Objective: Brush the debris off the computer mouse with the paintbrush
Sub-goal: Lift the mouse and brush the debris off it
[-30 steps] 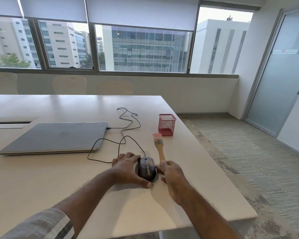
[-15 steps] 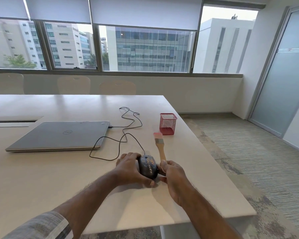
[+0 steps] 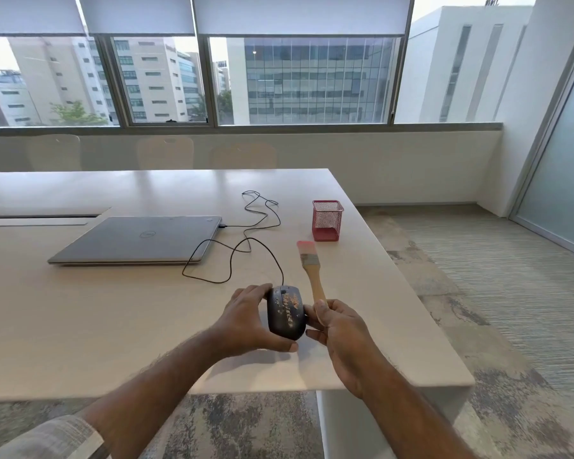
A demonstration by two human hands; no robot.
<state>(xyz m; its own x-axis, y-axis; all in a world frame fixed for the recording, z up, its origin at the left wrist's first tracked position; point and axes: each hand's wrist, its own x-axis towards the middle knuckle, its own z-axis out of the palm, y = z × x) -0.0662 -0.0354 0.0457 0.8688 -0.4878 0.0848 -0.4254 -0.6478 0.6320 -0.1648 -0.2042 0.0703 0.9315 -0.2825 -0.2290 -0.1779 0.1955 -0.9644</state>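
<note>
Here, our left hand point(image 3: 246, 321) grips the wired computer mouse point(image 3: 285, 311), speckled with debris point(image 3: 290, 304); our right hand point(image 3: 342, 329) grips the wooden paintbrush point(image 3: 312, 276) handle above the desk point(image 3: 113, 313).

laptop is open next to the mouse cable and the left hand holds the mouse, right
Not quite: the head view shows the laptop closed, its lid flat. The rest holds: the cable runs beside it, and the left hand holds the mouse.
</note>
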